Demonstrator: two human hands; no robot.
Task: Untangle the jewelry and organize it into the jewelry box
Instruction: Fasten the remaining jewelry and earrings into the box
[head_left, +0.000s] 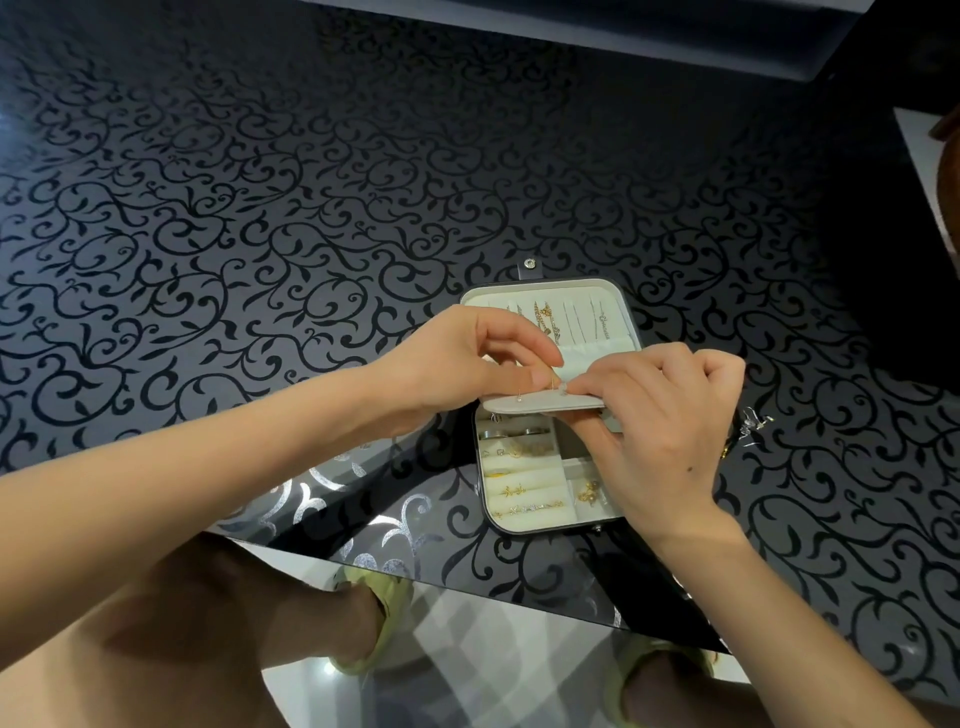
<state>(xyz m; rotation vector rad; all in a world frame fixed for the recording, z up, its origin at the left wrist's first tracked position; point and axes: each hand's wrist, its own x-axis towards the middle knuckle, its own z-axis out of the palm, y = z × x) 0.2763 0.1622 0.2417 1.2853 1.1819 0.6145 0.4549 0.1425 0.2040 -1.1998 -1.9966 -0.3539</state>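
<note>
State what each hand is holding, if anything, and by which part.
The right hand pinches the right end of the earring panel. The left hand pinches a tiny earring at its upper edge; by which part cannot be told.

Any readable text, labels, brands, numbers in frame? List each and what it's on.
None legible.
Script-shaped pendant on a necklace in the jewelry box lid: too small to read.
Snap button on the box's tab: no marking can be made out.

Bench (311, 208): glossy black, covered in a swirling vine pattern.
Floor (467, 623): pale tiles below the bench's near edge.
Light: silvery glare (332, 483) near that edge.
</note>
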